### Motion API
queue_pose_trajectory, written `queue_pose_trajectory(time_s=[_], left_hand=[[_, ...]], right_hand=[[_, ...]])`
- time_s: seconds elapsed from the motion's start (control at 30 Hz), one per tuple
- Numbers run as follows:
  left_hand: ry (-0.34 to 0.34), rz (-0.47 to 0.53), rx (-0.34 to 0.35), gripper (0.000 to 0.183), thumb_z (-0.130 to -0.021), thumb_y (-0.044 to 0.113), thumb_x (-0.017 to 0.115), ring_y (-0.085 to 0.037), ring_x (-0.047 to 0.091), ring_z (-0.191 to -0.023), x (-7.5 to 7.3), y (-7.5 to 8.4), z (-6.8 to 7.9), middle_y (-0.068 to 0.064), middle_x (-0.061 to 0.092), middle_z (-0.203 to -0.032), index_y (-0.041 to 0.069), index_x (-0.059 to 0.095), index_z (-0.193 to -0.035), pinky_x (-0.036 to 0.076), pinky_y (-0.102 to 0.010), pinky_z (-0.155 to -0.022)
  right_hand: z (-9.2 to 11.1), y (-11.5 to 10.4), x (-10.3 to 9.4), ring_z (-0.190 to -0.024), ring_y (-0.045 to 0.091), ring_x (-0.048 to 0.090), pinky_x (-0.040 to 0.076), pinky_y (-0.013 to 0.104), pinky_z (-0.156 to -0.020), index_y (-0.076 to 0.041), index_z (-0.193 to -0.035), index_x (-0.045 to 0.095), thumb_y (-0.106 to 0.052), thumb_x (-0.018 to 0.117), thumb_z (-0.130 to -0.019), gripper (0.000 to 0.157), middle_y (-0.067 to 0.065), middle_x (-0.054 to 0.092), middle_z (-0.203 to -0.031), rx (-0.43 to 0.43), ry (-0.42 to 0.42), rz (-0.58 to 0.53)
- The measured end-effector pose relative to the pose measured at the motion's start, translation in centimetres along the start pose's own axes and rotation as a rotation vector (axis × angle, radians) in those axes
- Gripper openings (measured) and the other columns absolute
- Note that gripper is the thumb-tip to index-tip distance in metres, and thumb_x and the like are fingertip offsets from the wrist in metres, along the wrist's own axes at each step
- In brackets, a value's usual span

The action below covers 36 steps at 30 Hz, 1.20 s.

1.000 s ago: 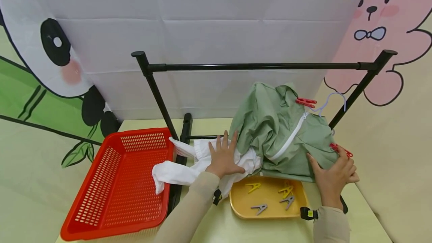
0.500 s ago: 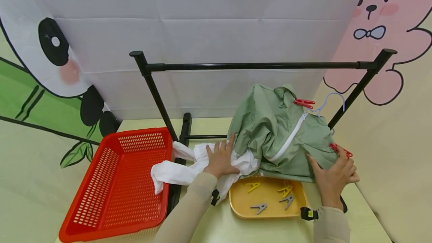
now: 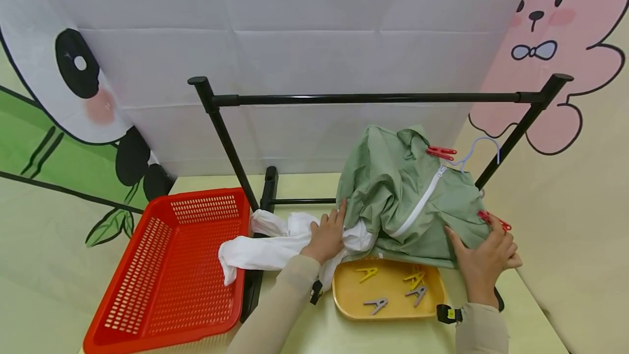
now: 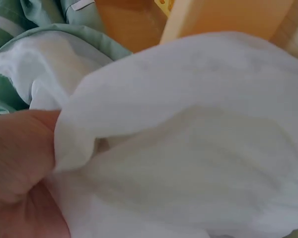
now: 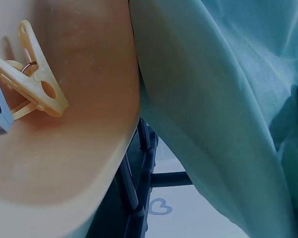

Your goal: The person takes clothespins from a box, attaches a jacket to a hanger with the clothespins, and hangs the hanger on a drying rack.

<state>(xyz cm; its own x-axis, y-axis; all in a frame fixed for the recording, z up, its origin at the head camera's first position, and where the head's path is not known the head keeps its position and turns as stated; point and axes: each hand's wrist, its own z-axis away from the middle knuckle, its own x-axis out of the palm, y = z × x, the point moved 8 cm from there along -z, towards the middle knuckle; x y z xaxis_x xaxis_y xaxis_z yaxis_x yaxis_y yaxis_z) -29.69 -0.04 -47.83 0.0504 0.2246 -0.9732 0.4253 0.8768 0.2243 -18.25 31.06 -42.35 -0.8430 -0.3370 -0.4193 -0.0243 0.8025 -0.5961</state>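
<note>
A green zip jacket [image 3: 398,195] hangs on a pale blue hanger [image 3: 473,153] at the right of the black rack. Red clothes pegs [image 3: 441,152] grip it near the collar and at the right edge. From beneath its left side comes white cloth [image 3: 255,255] with long sleeve-like ends; where it joins is hidden. My left hand [image 3: 326,236] holds the white cloth beside the jacket's left edge, and in the left wrist view the cloth covers its fingertips. My right hand [image 3: 486,264] grips the jacket's right edge, thumb on the front, fingers by the lower red peg.
On the left stands a red basket [image 3: 196,272], white cloth reaching over its rim. A yellow tray [image 3: 351,310] with several yellow and grey pegs [image 3: 377,305] sits in front of the jacket. The black rack [image 3: 368,98] spans the table behind.
My left hand's spread fingers have drawn in and the thumb has gone out of sight under the cloth. The white cloth has bunched slightly. The right hand stays at the jacket's edge.
</note>
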Motion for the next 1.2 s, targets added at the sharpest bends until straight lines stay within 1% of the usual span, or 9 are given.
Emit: queue_pose_trajectory(time_s=[0.1,0.17,0.33,0.5,0.63,0.8,0.93,1.03,1.2], left_hand=[[0.016,-0.012,0.023,0.076,-0.098,0.007,0.057,-0.025,0.049,-0.093,0.0,0.3,0.0,-0.012,0.047,-0.136,0.008,0.013,-0.159,0.033,-0.037,-0.064],[0.024,-0.025,0.033,0.072,-0.1,0.005,0.055,-0.026,0.049,-0.093,0.0,0.5,0.1,-0.012,0.046,-0.136,0.007,0.014,-0.159,0.035,-0.037,-0.063],[0.032,-0.017,0.06,0.068,-0.098,-0.002,0.055,-0.03,0.051,-0.102,-0.1,0.9,0.2,-0.014,0.044,-0.14,0.005,0.022,-0.156,0.043,-0.042,-0.07],[0.062,-0.001,0.092,0.055,-0.097,-0.002,0.054,-0.032,0.051,-0.108,-0.4,1.6,0.2,-0.014,0.045,-0.14,0.003,0.034,-0.148,0.044,-0.04,-0.07],[0.105,0.016,0.129,0.048,-0.096,-0.003,0.055,-0.032,0.05,-0.106,-0.8,2.3,0.0,-0.014,0.046,-0.137,0.003,0.039,-0.142,0.043,-0.04,-0.067],[0.174,0.045,0.156,0.046,-0.094,-0.006,0.057,-0.033,0.052,-0.105,-1.6,3.1,-0.4,-0.015,0.049,-0.135,0.003,0.042,-0.137,0.046,-0.042,-0.07],[0.218,0.076,0.184,0.048,-0.09,-0.007,0.061,-0.031,0.052,-0.098,-2.5,4.1,-0.7,-0.014,0.05,-0.13,0.003,0.043,-0.134,0.046,-0.04,-0.069],[0.236,0.089,0.213,0.049,-0.09,-0.007,0.063,-0.029,0.05,-0.091,-3.0,5.0,-1.0,-0.013,0.051,-0.125,0.004,0.042,-0.132,0.045,-0.038,-0.066],[0.249,0.132,0.251,0.046,-0.092,-0.011,0.059,-0.025,0.043,-0.083,-4.0,6.6,-1.5,-0.013,0.051,-0.122,0.003,0.041,-0.132,0.037,-0.031,-0.062]], right_hand=[[0.0,0.0,0.0,-0.094,0.05,0.034,0.008,0.054,-0.079,-0.01,-0.141,0.043,-0.087,0.055,-0.072,0.104,0.033,0.046,-0.116,0.002,-0.002,-0.001],[0.1,-0.1,0.1,-0.094,0.05,0.034,0.008,0.054,-0.079,-0.01,-0.141,0.043,-0.087,0.055,-0.072,0.105,0.033,0.046,-0.116,-0.001,-0.002,-0.001],[0.2,-0.2,0.0,-0.094,0.051,0.035,0.009,0.054,-0.079,-0.007,-0.141,0.042,-0.086,0.055,-0.073,0.105,0.034,0.045,-0.116,-0.004,-0.007,-0.002],[0.4,-0.1,-0.1,-0.094,0.051,0.035,0.009,0.053,-0.08,-0.006,-0.141,0.043,-0.084,0.057,-0.074,0.104,0.034,0.046,-0.116,0.0,-0.015,-0.016],[0.5,-0.2,-0.2,-0.094,0.052,0.036,0.009,0.053,-0.08,-0.006,-0.141,0.043,-0.085,0.056,-0.073,0.105,0.034,0.046,-0.115,-0.004,0.0,-0.017],[0.4,-0.4,-0.3,-0.094,0.052,0.035,0.008,0.052,-0.079,-0.006,-0.141,0.041,-0.082,0.059,-0.074,0.103,0.035,0.044,-0.115,-0.009,0.007,-0.012],[0.2,-0.6,-0.4,-0.092,0.053,0.033,0.008,0.053,-0.078,-0.007,-0.141,0.041,-0.08,0.061,-0.076,0.1,0.036,0.044,-0.115,-0.024,0.014,-0.008],[0.0,-0.9,-0.6,-0.091,0.053,0.033,0.008,0.053,-0.078,-0.006,-0.14,0.041,-0.078,0.062,-0.076,0.099,0.036,0.044,-0.114,-0.041,0.028,-0.01],[-0.2,-1.1,-1.0,-0.091,0.053,0.034,0.008,0.051,-0.08,-0.008,-0.14,0.042,-0.079,0.063,-0.075,0.098,0.036,0.045,-0.116,-0.036,0.055,-0.018]])
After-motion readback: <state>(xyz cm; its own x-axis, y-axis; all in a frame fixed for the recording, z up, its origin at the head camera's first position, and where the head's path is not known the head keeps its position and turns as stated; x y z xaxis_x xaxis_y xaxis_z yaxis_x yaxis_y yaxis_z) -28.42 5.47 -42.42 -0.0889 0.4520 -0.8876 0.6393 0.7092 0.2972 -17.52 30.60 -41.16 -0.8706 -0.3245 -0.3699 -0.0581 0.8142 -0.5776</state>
